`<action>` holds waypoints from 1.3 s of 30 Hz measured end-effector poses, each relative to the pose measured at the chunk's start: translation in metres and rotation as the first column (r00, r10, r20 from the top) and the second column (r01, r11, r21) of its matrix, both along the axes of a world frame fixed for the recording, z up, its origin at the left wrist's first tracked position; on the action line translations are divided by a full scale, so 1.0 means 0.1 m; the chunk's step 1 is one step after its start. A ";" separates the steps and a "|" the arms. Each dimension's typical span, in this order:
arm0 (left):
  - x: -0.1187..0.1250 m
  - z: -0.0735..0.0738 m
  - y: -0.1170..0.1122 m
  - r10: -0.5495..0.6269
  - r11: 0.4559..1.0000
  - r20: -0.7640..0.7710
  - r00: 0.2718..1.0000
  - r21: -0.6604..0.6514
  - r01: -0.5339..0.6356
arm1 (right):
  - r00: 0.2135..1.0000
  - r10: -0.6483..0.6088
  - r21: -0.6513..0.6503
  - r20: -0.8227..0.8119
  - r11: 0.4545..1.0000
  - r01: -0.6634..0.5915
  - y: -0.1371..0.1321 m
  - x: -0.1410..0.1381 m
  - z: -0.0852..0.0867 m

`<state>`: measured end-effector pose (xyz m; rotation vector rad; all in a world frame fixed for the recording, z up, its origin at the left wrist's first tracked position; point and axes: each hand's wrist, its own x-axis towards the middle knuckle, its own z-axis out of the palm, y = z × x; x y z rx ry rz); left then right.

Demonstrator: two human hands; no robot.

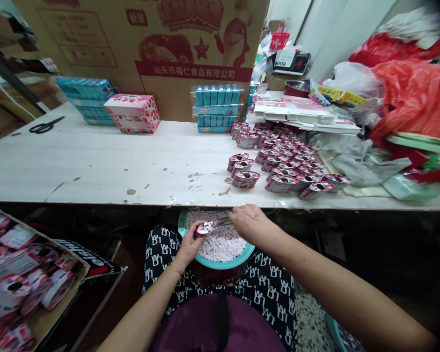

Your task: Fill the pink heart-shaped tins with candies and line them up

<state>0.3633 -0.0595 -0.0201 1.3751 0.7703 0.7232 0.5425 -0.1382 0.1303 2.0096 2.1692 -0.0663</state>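
Because the left hand held a small packet over the basin and the right hand gripped a scoop, a bump might have spilled white pellets.

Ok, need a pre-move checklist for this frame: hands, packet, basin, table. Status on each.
1. Packet held in left hand: ok.
2. Packet's opening: ok, facing up, white pellets showing in it.
3. Tool held in right hand: ok; exact shape cannot tell.
4. Basin below the packet: ok, loose pellets inside.
5. Packet filled to the bottom: cannot tell, inside hidden.
6. Scissors clear of both hands: ok, far left on the table.
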 end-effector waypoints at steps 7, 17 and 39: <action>-0.27 0.01 0.16 0.061 0.998 -0.051 0.997 -0.003 -0.061 | 0.922 -0.349 -0.276 -0.167 0.914 0.297 -0.11 0.24 -1.13; -0.56 0.09 0.19 0.198 0.974 -0.167 0.966 0.145 -0.175 | 0.780 -0.389 -0.271 -0.490 0.919 0.287 -0.01 0.08 -1.59; -0.08 0.03 -0.01 0.082 0.977 -0.128 0.988 0.204 -0.055 | 0.997 -0.033 0.027 -0.065 0.999 0.035 0.02 0.00 -0.04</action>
